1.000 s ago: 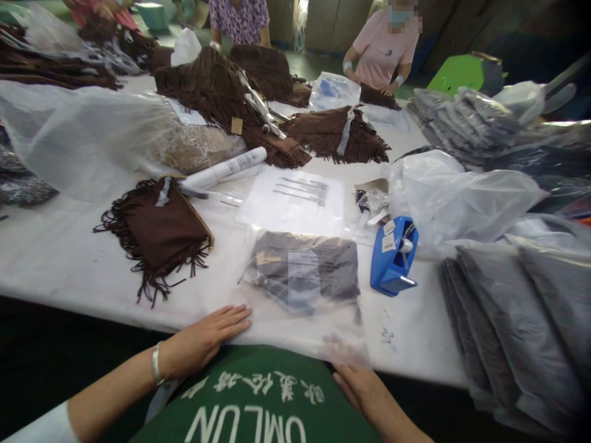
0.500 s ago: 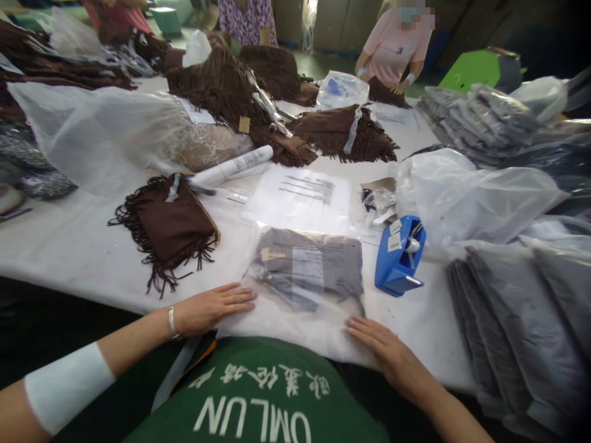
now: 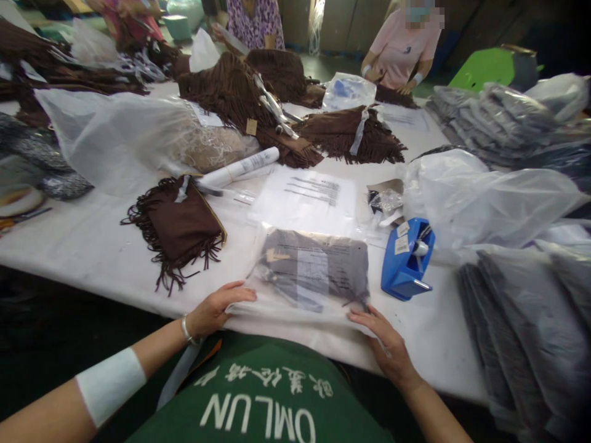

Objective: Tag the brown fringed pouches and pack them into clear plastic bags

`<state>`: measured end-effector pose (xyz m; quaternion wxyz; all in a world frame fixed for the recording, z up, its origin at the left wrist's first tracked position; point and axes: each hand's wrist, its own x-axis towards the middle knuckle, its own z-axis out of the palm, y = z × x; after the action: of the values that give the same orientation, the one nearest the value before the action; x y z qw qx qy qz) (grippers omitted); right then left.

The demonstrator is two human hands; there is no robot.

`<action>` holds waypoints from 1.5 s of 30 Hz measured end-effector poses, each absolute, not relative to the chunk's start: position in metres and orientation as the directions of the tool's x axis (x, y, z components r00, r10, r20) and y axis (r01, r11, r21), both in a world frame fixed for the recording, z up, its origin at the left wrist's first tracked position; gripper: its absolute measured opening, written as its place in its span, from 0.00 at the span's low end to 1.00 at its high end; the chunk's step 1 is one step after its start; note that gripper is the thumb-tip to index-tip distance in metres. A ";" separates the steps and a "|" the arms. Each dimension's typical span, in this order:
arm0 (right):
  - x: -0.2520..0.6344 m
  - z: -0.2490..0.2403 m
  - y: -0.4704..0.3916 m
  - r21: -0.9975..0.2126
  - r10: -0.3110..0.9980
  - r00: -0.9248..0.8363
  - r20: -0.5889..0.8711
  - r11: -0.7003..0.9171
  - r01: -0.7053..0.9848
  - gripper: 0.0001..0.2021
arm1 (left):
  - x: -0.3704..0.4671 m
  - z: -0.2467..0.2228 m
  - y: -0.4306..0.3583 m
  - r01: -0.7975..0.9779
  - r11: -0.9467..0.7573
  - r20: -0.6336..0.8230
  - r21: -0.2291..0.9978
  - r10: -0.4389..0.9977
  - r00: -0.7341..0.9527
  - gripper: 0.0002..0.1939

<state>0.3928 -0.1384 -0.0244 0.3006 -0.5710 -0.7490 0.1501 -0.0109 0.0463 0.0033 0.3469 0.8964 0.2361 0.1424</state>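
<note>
In front of me on the table lies a clear plastic bag [image 3: 323, 261] with a dark grey fabric item and a pale label inside. Its loose near edge is raised off the table. My left hand [image 3: 220, 307] pinches that edge at the left corner, thumb on top. At the right corner my right hand [image 3: 381, 335] grips the same edge, with some plastic lying over the fingers. Just right of the bag stands a blue tape dispenser [image 3: 406, 261]. A dark brown fringed pouch [image 3: 182, 221] lies to the left.
Printed sheets [image 3: 307, 194] and a paper roll [image 3: 242, 166] lie beyond the bag. Brown fringed pieces [image 3: 221, 92] are heaped farther back. Bagged grey items [image 3: 521, 320] are stacked at the right, below a large clear plastic bag [image 3: 489, 191]. Co-workers, one in a pink shirt [image 3: 404, 46], stand opposite.
Both hands went from lying flat beside the bag to gripping its near edge. That edge has come up off the table. The view has shifted slightly left.
</note>
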 end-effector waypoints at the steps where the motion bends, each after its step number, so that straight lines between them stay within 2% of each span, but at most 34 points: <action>1: 0.389 -0.027 -0.140 -0.586 0.951 -0.070 0.302 0.243 0.773 0.15 | -0.009 -0.002 0.043 0.422 -0.563 0.098 0.711 0.674 0.733 0.16; 3: 0.379 -0.028 -0.139 -0.611 0.935 0.139 0.327 0.097 0.786 0.13 | -0.001 -0.007 0.039 0.605 -0.365 0.054 0.708 0.881 0.469 0.18; 6: 0.356 -0.016 -0.126 -0.618 0.917 0.342 0.204 -0.151 0.772 0.15 | 0.010 -0.005 0.045 0.745 -0.218 -0.001 0.631 0.959 0.282 0.21; 10: 0.334 0.010 -0.098 -0.502 0.914 0.399 -0.079 -0.382 0.776 0.20 | 0.010 0.004 0.067 0.890 -0.237 -0.063 0.389 0.957 0.282 0.20; 12: 0.330 0.017 -0.088 -0.410 0.903 0.409 -0.130 -0.424 0.808 0.20 | 0.007 0.011 0.076 0.933 -0.265 -0.128 0.245 0.945 0.302 0.19; 14: 0.328 0.020 -0.083 -0.325 0.898 0.414 -0.148 -0.440 0.837 0.20 | 0.010 0.022 0.080 0.927 -0.335 -0.079 0.171 0.933 0.351 0.16; 17: 0.326 0.019 -0.082 -0.263 0.898 0.413 -0.152 -0.439 0.859 0.19 | 0.033 0.042 0.078 0.836 -0.522 0.208 0.170 0.848 0.487 0.17; 19: 0.325 0.019 -0.083 -0.273 0.900 0.408 -0.150 -0.435 0.858 0.19 | 0.061 0.052 0.072 0.714 -0.665 0.310 0.220 0.741 0.595 0.17; 21: 0.325 0.020 -0.086 -0.342 0.902 0.404 -0.155 -0.432 0.834 0.19 | 0.088 0.058 0.064 0.558 -0.772 0.301 0.304 0.634 0.712 0.16; 24: 0.329 0.020 -0.098 -0.567 0.924 0.366 -0.114 -0.363 0.740 0.19 | 0.107 0.062 0.053 0.383 -0.828 0.225 0.409 0.498 0.837 0.13; 27: 0.334 0.014 -0.125 -0.729 0.975 0.208 0.076 -0.088 0.679 0.11 | 0.088 0.067 0.044 0.322 -0.832 0.120 0.452 0.414 0.902 0.12; 29: 0.337 0.006 -0.147 -0.730 0.983 0.058 0.174 0.089 0.678 0.10 | 0.067 0.068 0.040 0.361 -0.817 0.020 0.449 0.413 0.910 0.18; 31: 0.338 -0.003 -0.164 -0.693 0.979 -0.034 0.203 0.168 0.701 0.12 | 0.050 0.064 0.036 0.406 -0.814 -0.081 0.416 0.411 0.908 0.21; 33: 0.338 -0.012 -0.169 -0.647 0.977 -0.069 0.203 0.187 0.739 0.14 | 0.045 0.054 0.034 0.404 -0.838 -0.128 0.368 0.385 0.914 0.16; 35: 0.336 -0.019 -0.160 -0.608 0.973 -0.097 0.211 0.208 0.766 0.16 | 0.051 0.042 0.039 0.387 -0.868 -0.093 0.310 0.378 0.921 0.11; 37: 0.336 -0.022 -0.142 -0.592 0.967 -0.097 0.234 0.221 0.775 0.20 | 0.063 0.035 0.050 0.407 -0.884 -0.004 0.229 0.417 0.909 0.11; 40: 0.339 -0.017 -0.119 -0.614 0.966 -0.025 0.257 0.183 0.768 0.26 | 0.074 0.043 0.067 0.449 -0.882 0.139 0.142 0.467 0.874 0.10; 42: 0.341 -0.009 -0.118 -0.661 0.974 0.021 0.227 0.138 0.737 0.28 | 0.071 0.057 0.067 0.424 -0.893 0.175 0.151 0.446 0.878 0.09; 45: 0.339 0.009 -0.138 -0.765 0.983 0.113 0.145 0.040 0.642 0.27 | 0.054 0.073 0.046 0.345 -0.911 0.129 0.225 0.379 0.916 0.08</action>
<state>0.3390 -0.1378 0.0087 0.3624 -0.6519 -0.6233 0.2350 0.0538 0.0465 0.0734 0.0992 0.9738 0.1860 0.0854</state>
